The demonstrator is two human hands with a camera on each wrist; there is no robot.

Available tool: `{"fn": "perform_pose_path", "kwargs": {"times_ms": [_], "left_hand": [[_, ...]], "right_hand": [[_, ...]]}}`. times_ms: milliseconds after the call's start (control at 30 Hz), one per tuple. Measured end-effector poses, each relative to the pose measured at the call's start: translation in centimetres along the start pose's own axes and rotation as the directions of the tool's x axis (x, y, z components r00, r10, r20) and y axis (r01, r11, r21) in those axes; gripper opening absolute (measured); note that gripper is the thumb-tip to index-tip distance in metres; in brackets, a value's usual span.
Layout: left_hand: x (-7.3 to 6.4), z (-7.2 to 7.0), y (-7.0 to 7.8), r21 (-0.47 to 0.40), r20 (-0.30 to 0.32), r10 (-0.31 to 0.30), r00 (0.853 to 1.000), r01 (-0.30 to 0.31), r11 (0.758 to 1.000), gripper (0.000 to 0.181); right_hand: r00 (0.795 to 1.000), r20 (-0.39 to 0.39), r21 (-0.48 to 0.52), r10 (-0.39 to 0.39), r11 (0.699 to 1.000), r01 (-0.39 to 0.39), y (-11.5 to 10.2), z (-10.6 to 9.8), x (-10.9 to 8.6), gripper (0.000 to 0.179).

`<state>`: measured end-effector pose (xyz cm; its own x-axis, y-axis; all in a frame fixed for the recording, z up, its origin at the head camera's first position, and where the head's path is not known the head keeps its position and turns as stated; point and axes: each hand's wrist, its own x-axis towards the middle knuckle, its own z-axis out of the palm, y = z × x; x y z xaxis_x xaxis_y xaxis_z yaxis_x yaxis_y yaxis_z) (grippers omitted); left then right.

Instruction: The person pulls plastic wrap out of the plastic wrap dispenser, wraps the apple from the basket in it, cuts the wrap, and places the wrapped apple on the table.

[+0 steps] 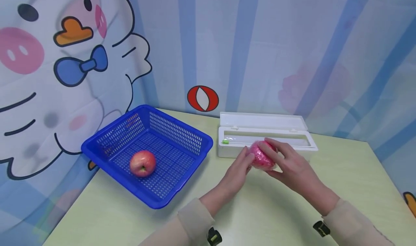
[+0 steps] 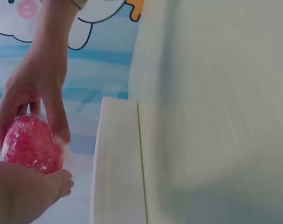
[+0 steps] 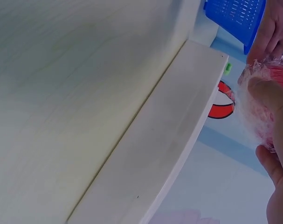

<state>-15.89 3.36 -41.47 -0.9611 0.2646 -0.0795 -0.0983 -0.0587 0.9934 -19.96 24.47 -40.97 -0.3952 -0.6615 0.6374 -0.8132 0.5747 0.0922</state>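
Observation:
A round pink-red fruit [image 1: 261, 156] wrapped in shiny clear film is held between both hands, above the front edge of a white cling film box [image 1: 227, 151]. My left hand [image 1: 236, 171] grips its left side, thumb against the film. From the right, my right hand [image 1: 292, 166] curls its fingers and thumb round it. The left wrist view shows the wrapped fruit [image 2: 31, 144] between the hands; loose film stands out in the right wrist view. Its exact kind is hard to tell under the film. The box's lid [image 1: 260, 120] stands raised, and a green slider [image 1: 225, 141] sits at its left end.
A blue plastic basket [image 1: 182, 183] stands to the left on the pale table [image 1: 260, 217], with a red apple [image 1: 143, 163] inside. A printed cloth [image 1: 214, 51] hangs behind the table and on its left side.

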Motion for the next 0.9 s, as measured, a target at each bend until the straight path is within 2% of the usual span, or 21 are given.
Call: {"fn": "perform_pose_path", "kwargs": {"times_ms": [67, 133, 267, 367, 433, 500, 600, 700, 767, 900], "left_hand": [[0.0, 0.2, -0.1, -0.139, -0.008, 0.003, 1.000, -0.004, 0.990, 0.072], [0.0, 0.3, 0.0, -0.244, -0.020, -0.004, 1.000, -0.001, 0.970, 0.068], [-0.2, 0.4, 0.0, -0.386, -0.058, -0.044, 0.997, 0.018, 0.922, 0.058], [-0.4, 0.1, -0.1, -0.441, -0.074, -0.096, 0.993, 0.054, 0.896, 0.054], [-0.4, -0.4, -0.2, -0.442, -0.066, -0.126, 0.990, 0.084, 0.893, 0.054], [-0.5, -1.2, -0.4, -0.387, -0.054, -0.154, 0.987, 0.122, 0.914, 0.058], [-0.8, -2.4, -0.7, -0.259, -0.042, -0.185, 0.982, 0.168, 0.951, 0.063], [-1.1, -3.3, -0.9, -0.174, -0.059, -0.214, 0.975, 0.201, 0.964, 0.066], [-1.3, -3.6, -1.0, -0.178, -0.068, -0.223, 0.972, 0.209, 0.962, 0.067], [-1.6, -3.9, -1.3, -0.251, -0.084, -0.241, 0.967, 0.214, 0.944, 0.062]], "right_hand": [[1.000, -0.006, 0.005, -0.007, 1.000, 0.007, -0.1, 0.2, 0.1, 0.111], [1.000, -0.011, 0.009, -0.010, 1.000, 0.010, -0.3, 0.4, 0.2, 0.109], [1.000, 0.005, 0.018, -0.025, 1.000, 0.025, -0.7, 0.6, 0.4, 0.109], [0.998, 0.019, 0.021, -0.055, 0.998, 0.055, -1.1, 0.7, 0.5, 0.107], [0.997, 0.030, 0.023, -0.074, 0.997, 0.073, -1.2, 0.8, 0.4, 0.106], [0.995, 0.044, 0.027, -0.089, 0.996, 0.087, -1.4, 0.9, 0.3, 0.105], [0.991, 0.079, 0.045, -0.104, 0.994, 0.101, -1.8, 1.0, 0.2, 0.104], [0.990, 0.106, 0.078, -0.095, 0.993, 0.087, -2.3, 1.3, 0.1, 0.107], [0.990, 0.115, 0.100, -0.078, 0.993, 0.067, -2.7, 1.5, 0.0, 0.110], [0.992, 0.121, 0.132, -0.043, 0.991, 0.027, -3.4, 2.2, 0.1, 0.110]]}}
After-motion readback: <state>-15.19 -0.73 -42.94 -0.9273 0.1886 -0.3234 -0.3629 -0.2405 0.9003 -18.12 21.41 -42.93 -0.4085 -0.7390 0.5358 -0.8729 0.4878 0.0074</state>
